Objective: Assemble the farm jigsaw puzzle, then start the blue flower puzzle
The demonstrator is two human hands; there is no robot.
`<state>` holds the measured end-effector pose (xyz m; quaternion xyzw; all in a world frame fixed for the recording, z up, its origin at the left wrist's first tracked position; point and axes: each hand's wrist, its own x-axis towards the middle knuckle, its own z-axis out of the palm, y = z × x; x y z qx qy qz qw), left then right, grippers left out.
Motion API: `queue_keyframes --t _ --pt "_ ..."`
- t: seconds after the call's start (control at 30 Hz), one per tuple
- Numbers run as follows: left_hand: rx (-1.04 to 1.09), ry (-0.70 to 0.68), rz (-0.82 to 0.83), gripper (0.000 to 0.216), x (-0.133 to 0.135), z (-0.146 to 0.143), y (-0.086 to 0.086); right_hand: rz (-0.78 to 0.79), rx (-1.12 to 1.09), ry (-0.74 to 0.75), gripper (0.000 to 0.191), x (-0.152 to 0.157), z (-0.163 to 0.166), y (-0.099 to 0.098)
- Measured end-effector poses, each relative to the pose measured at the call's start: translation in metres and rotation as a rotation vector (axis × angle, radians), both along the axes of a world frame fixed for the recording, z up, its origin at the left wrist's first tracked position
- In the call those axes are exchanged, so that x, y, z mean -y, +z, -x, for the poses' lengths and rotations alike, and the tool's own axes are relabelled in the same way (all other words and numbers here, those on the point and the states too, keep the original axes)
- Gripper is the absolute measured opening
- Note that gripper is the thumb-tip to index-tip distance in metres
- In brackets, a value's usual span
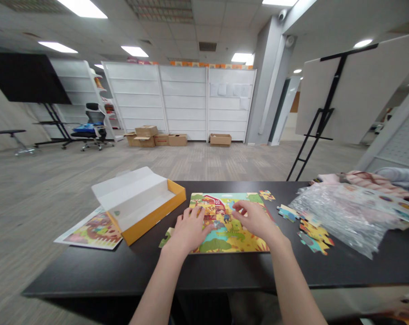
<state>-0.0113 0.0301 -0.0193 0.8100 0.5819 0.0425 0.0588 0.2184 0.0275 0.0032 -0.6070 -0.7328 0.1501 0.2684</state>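
A colourful farm-scene jigsaw puzzle (248, 243) with a red barn lies on the black table. My left hand (191, 230) rests on its left part, palm down, fingers spread. Over the upper right part is my right hand (253, 216), its thumb and fingertips curled close together at the picture. Whether a piece is between those fingertips I cannot make out. Loose puzzle pieces (314, 232) lie to the right, and another piece (267, 195) sits by the far right corner. Partly behind my left hand, a green piece (166, 237) shows beside the puzzle's left edge.
An opened yellow box (153, 216) with a white lid stands on the left, over a printed picture sheet (92, 232). Crumpled clear plastic (340, 212) and folded cloth (374, 180) are at the right. Beyond the table (123, 275) stand cardboard boxes (145, 136) and a board on an easel (356, 90).
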Motion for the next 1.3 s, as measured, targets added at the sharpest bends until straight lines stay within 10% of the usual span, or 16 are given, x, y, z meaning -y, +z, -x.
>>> queue_keyframes --t 0.93,1.3 --pt "-0.026 -0.001 0.025 0.052 -0.002 -0.001 0.003 0.029 -0.029 0.000 0.012 0.011 -0.013 0.009" --pt "-0.017 -0.006 0.036 0.052 -0.004 -0.005 0.010 -0.043 -0.007 -0.277 0.022 0.028 -0.083 0.021"
